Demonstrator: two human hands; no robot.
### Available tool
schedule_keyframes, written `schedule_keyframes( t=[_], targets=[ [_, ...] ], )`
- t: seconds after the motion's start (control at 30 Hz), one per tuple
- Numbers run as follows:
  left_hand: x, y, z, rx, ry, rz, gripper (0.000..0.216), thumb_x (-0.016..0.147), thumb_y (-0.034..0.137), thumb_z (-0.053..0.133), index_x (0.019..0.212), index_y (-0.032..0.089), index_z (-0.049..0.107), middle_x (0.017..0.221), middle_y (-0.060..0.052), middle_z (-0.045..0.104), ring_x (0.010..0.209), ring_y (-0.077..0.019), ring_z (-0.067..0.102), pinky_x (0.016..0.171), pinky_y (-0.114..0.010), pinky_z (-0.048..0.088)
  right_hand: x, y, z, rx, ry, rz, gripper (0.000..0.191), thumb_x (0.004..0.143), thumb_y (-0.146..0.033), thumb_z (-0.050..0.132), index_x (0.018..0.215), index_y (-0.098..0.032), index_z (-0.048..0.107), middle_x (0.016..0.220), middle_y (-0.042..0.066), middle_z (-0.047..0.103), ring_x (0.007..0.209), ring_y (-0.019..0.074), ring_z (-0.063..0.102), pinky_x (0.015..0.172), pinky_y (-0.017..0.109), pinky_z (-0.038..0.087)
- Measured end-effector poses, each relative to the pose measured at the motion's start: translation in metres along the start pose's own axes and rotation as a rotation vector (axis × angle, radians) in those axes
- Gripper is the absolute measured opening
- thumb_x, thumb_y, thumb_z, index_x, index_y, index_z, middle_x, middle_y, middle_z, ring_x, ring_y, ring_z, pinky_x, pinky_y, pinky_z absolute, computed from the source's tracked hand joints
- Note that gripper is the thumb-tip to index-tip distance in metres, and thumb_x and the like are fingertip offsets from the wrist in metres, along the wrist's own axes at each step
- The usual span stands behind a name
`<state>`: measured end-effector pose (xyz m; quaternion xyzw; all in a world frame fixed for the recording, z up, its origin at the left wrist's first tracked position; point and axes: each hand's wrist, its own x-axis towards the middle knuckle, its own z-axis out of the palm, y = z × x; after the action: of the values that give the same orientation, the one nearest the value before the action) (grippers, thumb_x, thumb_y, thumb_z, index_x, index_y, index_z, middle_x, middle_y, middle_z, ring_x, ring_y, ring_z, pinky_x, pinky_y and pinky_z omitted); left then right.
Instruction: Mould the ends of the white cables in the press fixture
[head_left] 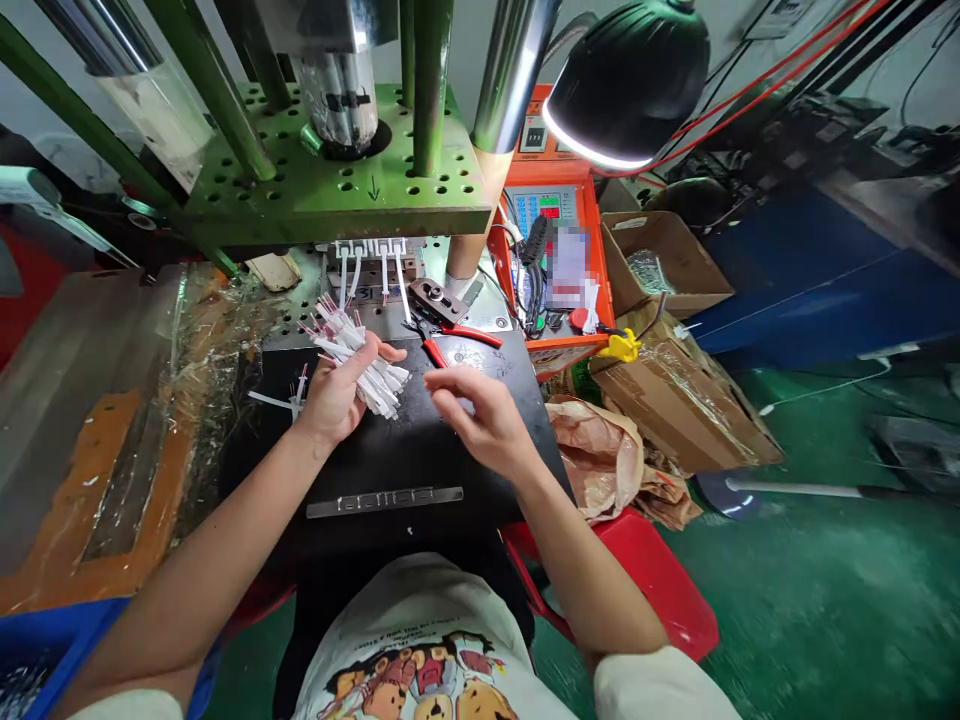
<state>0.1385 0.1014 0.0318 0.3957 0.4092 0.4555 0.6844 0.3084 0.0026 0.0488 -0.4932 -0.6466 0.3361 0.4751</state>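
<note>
a: head view first: how far along does it look?

b: partway, i'd judge. four white leads [403, 287] hang from the metal fixture [369, 276] below the green press plate [330, 212], so those seem set in place. a thick bundle of white strips [386, 385] with pinkish ends is in the left hand [334, 405], above the table [442, 460], so plenty appear left to handle. whether those ends are finished, i can't tell.

a: and the fingers?

b: the left ones are wrapped round the bundle, thumb laid along it. the right hand [484, 415] seems to carry nothing: its fingers curve loosely, thumb and forefinger tips a little apart, near the bundle's right end.

a: what's on the surface?

b: it's black, with a few loose strips [271, 401] left of the bundle, a flat slotted bar [386, 502] nearer the person, and red-handled pliers [474, 333] near the fixture.

a: the room?

b: a lit lamp [634, 90] at the right, an open orange case [566, 346] holding cables, then a cardboard box [682, 400], crumpled brown paper [600, 455] and a red seat [656, 575] over a green floor [825, 620].
</note>
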Motion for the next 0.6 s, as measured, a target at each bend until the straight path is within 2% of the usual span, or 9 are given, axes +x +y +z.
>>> schedule_keyframes(
  t=[0.1, 0.13, 0.17, 0.23, 0.33, 0.4, 0.5, 0.53, 0.6],
  targets=[
    [-0.009, 0.005, 0.009, -0.179, 0.017, -0.153, 0.028, 0.075, 0.038, 0.079, 0.085, 0.02, 0.06, 0.094, -0.004, 0.076, 0.101, -0.0193, 0.069, 0.091, -0.032, 0.054, -0.006, -0.026, 0.004, 0.194, -0.46, -0.364, 0.032, 0.092, -0.046, 0.06, 0.114, -0.024, 0.068, 0.104, 0.006, 0.072, 0.098, 0.0165, 0.068, 0.084, 0.024, 0.053],
    [-0.013, 0.006, 0.011, -0.208, -0.011, -0.196, 0.026, 0.077, 0.036, 0.079, 0.084, 0.02, 0.06, 0.099, -0.005, 0.075, 0.105, -0.0195, 0.068, 0.093, -0.032, 0.054, -0.005, -0.027, 0.007, 0.209, -0.495, -0.441, 0.035, 0.089, -0.051, 0.063, 0.111, -0.025, 0.069, 0.101, 0.007, 0.073, 0.096, 0.0167, 0.069, 0.081, 0.022, 0.053],
    [-0.018, 0.007, 0.013, -0.233, -0.046, -0.231, 0.025, 0.078, 0.036, 0.077, 0.084, 0.02, 0.059, 0.104, -0.006, 0.075, 0.109, -0.0201, 0.067, 0.094, -0.033, 0.054, -0.001, -0.024, 0.008, 0.19, -0.428, -0.451, 0.038, 0.087, -0.054, 0.064, 0.109, -0.025, 0.071, 0.097, 0.007, 0.073, 0.092, 0.017, 0.07, 0.077, 0.021, 0.054],
    [-0.027, 0.008, 0.016, -0.262, -0.073, -0.266, 0.02, 0.083, 0.035, 0.072, 0.084, 0.019, 0.06, 0.109, -0.007, 0.074, 0.11, -0.0213, 0.067, 0.092, -0.033, 0.055, 0.007, -0.013, 0.006, 0.111, -0.11, -0.311, 0.037, 0.091, -0.053, 0.058, 0.109, -0.023, 0.07, 0.092, 0.008, 0.072, 0.086, 0.0173, 0.069, 0.073, 0.023, 0.055],
    [-0.038, 0.011, 0.016, -0.263, 0.025, -0.305, 0.013, 0.089, 0.031, 0.065, 0.086, 0.019, 0.061, 0.113, -0.008, 0.073, 0.108, -0.0212, 0.068, 0.087, -0.031, 0.057, 0.012, -0.01, -0.007, 0.035, 0.325, -0.077, 0.031, 0.099, -0.039, 0.044, 0.115, -0.021, 0.064, 0.1, 0.009, 0.07, 0.089, 0.0174, 0.066, 0.078, 0.028, 0.055],
    [-0.041, 0.012, 0.015, -0.276, 0.088, -0.326, 0.011, 0.092, 0.028, 0.062, 0.086, 0.019, 0.061, 0.117, -0.008, 0.072, 0.112, -0.0194, 0.066, 0.088, -0.029, 0.057, 0.006, -0.019, -0.01, 0.077, 0.263, -0.025, 0.025, 0.098, -0.034, 0.047, 0.111, -0.02, 0.064, 0.1, 0.008, 0.069, 0.09, 0.0166, 0.066, 0.08, 0.028, 0.055],
    [-0.046, 0.013, 0.014, -0.289, 0.082, -0.344, 0.011, 0.093, 0.028, 0.061, 0.09, 0.019, 0.065, 0.121, -0.007, 0.071, 0.112, -0.0174, 0.066, 0.088, -0.026, 0.057, 0.0, -0.025, 0.0, 0.124, -0.045, -0.011, 0.025, 0.093, -0.041, 0.057, 0.099, -0.02, 0.067, 0.09, 0.006, 0.07, 0.082, 0.0169, 0.067, 0.077, 0.028, 0.056],
    [-0.048, 0.014, 0.014, -0.282, 0.081, -0.35, 0.012, 0.092, 0.029, 0.061, 0.091, 0.018, 0.067, 0.12, -0.007, 0.071, 0.109, -0.0177, 0.067, 0.086, -0.026, 0.057, 0.001, -0.021, 0.003, 0.094, -0.014, 0.015, 0.027, 0.092, -0.043, 0.056, 0.097, -0.019, 0.066, 0.09, 0.007, 0.07, 0.082, 0.0177, 0.067, 0.077, 0.029, 0.056],
    [-0.051, 0.016, 0.014, -0.262, 0.1, -0.373, 0.015, 0.092, 0.029, 0.06, 0.09, 0.017, 0.068, 0.116, -0.009, 0.072, 0.104, -0.0195, 0.069, 0.082, -0.028, 0.059, 0.006, -0.009, 0.006, -0.002, 0.298, 0.109, 0.027, 0.094, -0.04, 0.05, 0.103, -0.018, 0.063, 0.099, 0.011, 0.069, 0.091, 0.0198, 0.068, 0.084, 0.032, 0.055]
  ],
)
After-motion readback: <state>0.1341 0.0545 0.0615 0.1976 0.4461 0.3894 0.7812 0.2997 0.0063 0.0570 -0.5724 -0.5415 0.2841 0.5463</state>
